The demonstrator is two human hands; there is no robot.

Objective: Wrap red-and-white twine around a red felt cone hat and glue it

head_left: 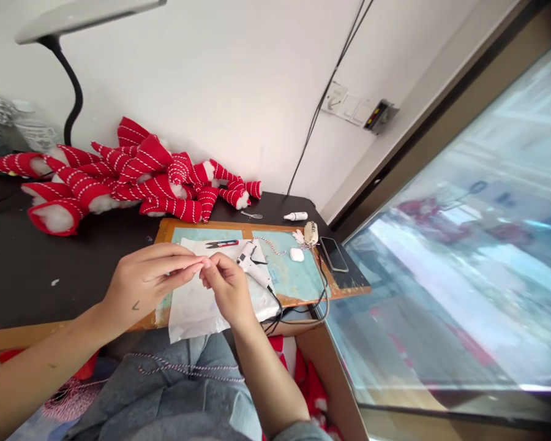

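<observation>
My left hand (pixel 149 278) and my right hand (pixel 228 288) meet fingertip to fingertip above the white sheet (pixel 190 315). Both are pinched closed; whatever lies between the fingertips is too small or hidden to name. Just right of my right hand lies a white glue gun (pixel 259 269) with a black cable. Behind my fingers rests a pair of thread snips (pixel 223 244) with a red and dark handle. A red-and-white twisted cord (pixel 188 369) trails across my lap, and a thinner piece of cord (pixel 272 244) lies on the blue work board (pixel 294 278).
Stuffed red fabric pieces (pixel 149 162) with white stitched stripes are heaped along the wall. To the right are a white case (pixel 296 254), a phone (pixel 333 254) and a small white bottle (pixel 296 216). A cardboard box (pixel 335 367) holding red fabric stands below. A lamp (pixel 76 92) rises at left.
</observation>
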